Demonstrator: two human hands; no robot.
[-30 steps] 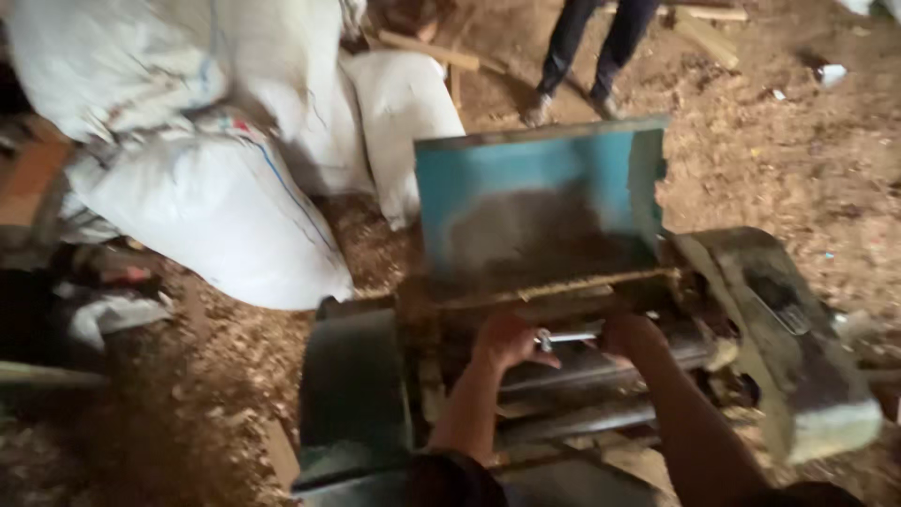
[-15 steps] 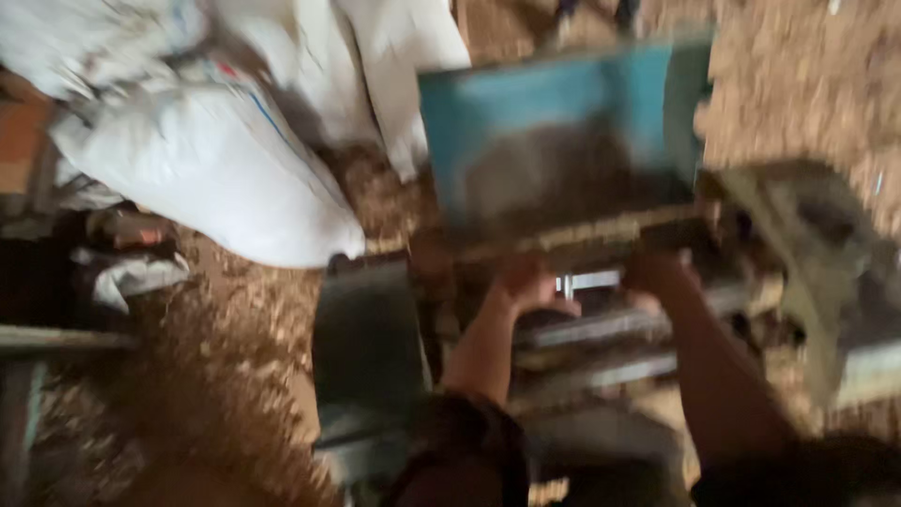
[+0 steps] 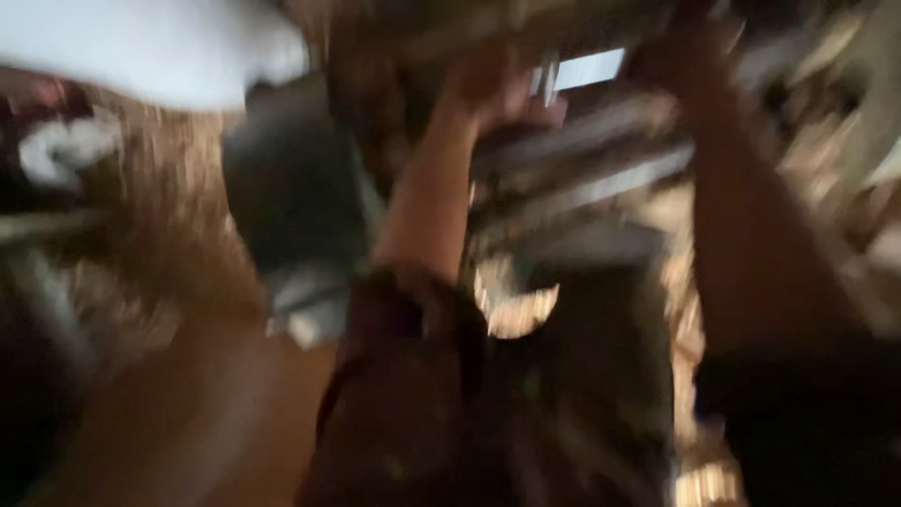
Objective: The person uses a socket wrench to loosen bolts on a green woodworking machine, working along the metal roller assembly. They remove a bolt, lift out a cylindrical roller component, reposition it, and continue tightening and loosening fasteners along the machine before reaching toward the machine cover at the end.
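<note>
Now, through heavy blur, the left hand [image 3: 493, 89] is gripping a pale shiny metal bar [image 3: 587, 68] on the grey machine [image 3: 300, 188], while the right hand [image 3: 680, 66] is resting beside it, its grip impossible to tell; a white sack [image 3: 141, 47] is lying at upper left.

White sack [image 3: 150, 52] at upper left, blurred sawdust-strewn ground [image 3: 178, 188] beneath it
</note>
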